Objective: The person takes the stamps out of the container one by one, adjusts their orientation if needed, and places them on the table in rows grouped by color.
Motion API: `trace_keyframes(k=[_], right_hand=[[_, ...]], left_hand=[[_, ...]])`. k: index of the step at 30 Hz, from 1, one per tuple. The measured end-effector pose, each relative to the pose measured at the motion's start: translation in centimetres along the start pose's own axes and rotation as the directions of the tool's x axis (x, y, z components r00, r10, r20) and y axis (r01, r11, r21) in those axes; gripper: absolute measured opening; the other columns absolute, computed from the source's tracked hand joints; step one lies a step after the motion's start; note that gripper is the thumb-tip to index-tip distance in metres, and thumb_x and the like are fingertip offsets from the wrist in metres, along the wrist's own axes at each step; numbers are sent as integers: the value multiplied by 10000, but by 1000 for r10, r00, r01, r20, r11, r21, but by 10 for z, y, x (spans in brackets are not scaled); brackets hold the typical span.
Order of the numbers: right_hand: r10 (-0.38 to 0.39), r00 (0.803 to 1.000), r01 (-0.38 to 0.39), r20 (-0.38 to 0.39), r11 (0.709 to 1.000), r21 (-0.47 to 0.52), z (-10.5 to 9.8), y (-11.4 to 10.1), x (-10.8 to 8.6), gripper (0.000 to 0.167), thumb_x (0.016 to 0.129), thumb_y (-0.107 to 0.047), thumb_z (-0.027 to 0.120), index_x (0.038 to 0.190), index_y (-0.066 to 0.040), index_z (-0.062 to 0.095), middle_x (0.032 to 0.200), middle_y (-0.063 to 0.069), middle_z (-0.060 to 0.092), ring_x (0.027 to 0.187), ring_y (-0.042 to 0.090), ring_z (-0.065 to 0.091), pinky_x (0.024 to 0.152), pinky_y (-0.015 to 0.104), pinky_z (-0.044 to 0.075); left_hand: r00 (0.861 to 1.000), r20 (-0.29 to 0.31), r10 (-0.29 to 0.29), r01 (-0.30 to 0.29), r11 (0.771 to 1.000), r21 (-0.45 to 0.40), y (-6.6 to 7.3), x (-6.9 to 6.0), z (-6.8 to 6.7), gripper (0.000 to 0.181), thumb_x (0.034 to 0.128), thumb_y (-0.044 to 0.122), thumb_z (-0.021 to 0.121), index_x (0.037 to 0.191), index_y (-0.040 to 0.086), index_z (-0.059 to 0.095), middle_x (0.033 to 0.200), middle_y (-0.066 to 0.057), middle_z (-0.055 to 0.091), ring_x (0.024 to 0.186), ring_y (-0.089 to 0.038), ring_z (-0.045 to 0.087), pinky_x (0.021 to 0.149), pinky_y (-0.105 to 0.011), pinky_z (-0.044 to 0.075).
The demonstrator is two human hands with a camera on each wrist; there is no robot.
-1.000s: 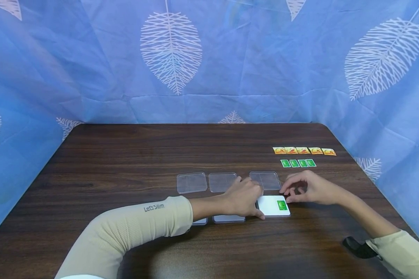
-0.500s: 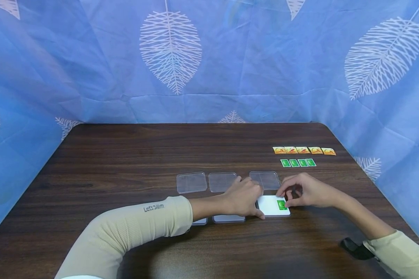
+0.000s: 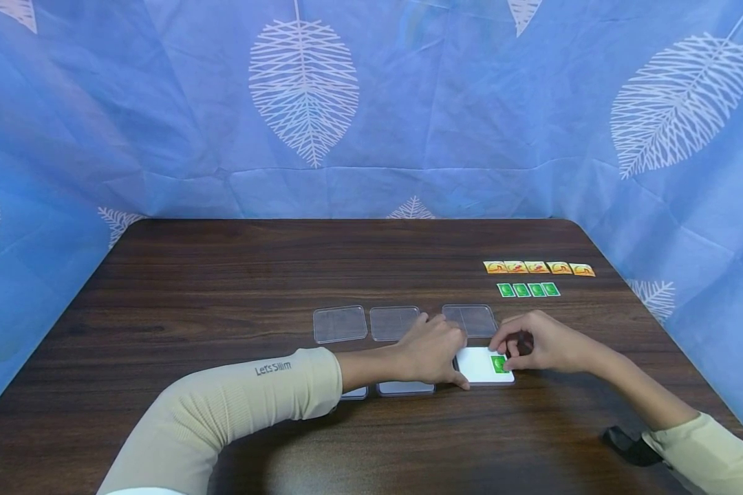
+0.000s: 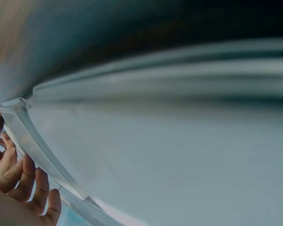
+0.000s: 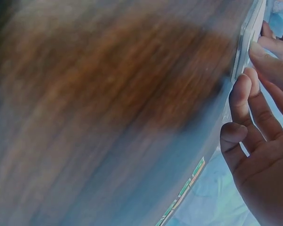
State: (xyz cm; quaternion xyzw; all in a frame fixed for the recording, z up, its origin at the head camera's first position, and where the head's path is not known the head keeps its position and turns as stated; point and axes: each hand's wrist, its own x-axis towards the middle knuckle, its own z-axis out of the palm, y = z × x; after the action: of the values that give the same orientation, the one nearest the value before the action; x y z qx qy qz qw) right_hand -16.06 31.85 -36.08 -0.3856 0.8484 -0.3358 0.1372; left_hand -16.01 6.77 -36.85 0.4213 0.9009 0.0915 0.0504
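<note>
My left hand (image 3: pixel 430 349) holds a flat white case (image 3: pixel 473 364) on the table, thumb at its near edge and fingers at its far side. A small green sticker (image 3: pixel 498 364) lies at the right end of the case. At that sticker, the bent thumb and index finger of my right hand (image 3: pixel 547 344) touch its right side and upper corner. In the right wrist view the thumb reaches over the case edge while other fingers curl below. Part of the case is hidden by my left hand.
Behind the hands lie three clear plastic lids (image 3: pixel 340 324). Two more white cases (image 3: pixel 406 388) sit partly under my left forearm. Farther right are a row of green stickers (image 3: pixel 521 290) and a row of orange-yellow stickers (image 3: pixel 536 267). A blue leaf-patterned curtain (image 3: pixel 371 103) surrounds the table.
My right hand has moved left, from beside the case onto the green sticker's edge, and its fingers have drawn closer together. The left hand and the case have stayed put.
</note>
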Motion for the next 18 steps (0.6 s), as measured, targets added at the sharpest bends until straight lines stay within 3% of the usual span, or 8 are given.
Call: trace_keyframes(k=[18], right_hand=[[35,999,-35,-14,999,2,1,-4,0,195,855,-25,833,1003,-115,744,795,-88,585,628,40,488,530,235,442]], left_hand=[[1000,12,3,-3,1000,-2,-1,0,0,407,795,572,854,838,194,709,805,103,599,771,-79,498,706,-277,343]])
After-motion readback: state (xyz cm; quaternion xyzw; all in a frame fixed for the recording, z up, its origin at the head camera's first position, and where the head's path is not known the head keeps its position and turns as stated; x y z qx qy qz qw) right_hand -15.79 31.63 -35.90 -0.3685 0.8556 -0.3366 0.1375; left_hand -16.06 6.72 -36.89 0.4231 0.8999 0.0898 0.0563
